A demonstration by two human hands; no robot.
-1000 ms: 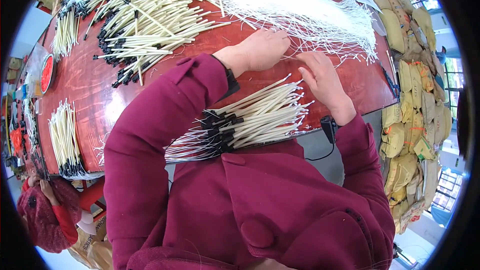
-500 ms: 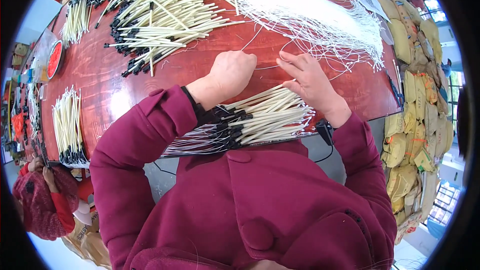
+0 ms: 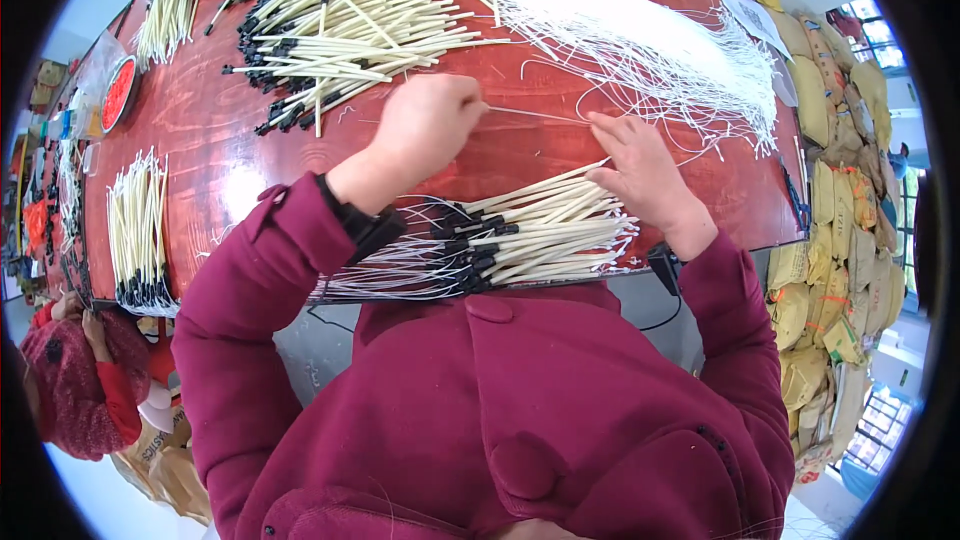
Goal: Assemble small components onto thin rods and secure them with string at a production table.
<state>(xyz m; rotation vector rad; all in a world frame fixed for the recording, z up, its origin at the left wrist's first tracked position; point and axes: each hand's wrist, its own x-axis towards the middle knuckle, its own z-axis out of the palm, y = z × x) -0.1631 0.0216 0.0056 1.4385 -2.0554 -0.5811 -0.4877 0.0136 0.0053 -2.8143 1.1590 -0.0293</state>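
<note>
A thin white cord (image 3: 538, 115) runs nearly straight between my two hands above the red table. My left hand (image 3: 428, 125) is closed in a fist on one end of it, slightly blurred. At its other end the cord meets the index and middle fingertips of my right hand (image 3: 645, 168); they seem to grip it, while the thumb stands apart. Below the hands, along the near table edge, lies a bundle of cream sticks with black ends (image 3: 545, 230), and thin white cords (image 3: 385, 265) trail left from it. A pile of loose white cords (image 3: 640, 40) lies beyond my right hand.
Cream sticks with black ends (image 3: 370, 30) are heaped at the back. A smaller bundle (image 3: 138, 225) lies at left, near a bowl of red pieces (image 3: 119, 93). Yellow sacks (image 3: 830, 240) are stacked at right. Another person (image 3: 85, 380) sits at lower left.
My left hand has moved left and a little away from me, widening the gap between my hands. The cord between them is now longer and straighter.
</note>
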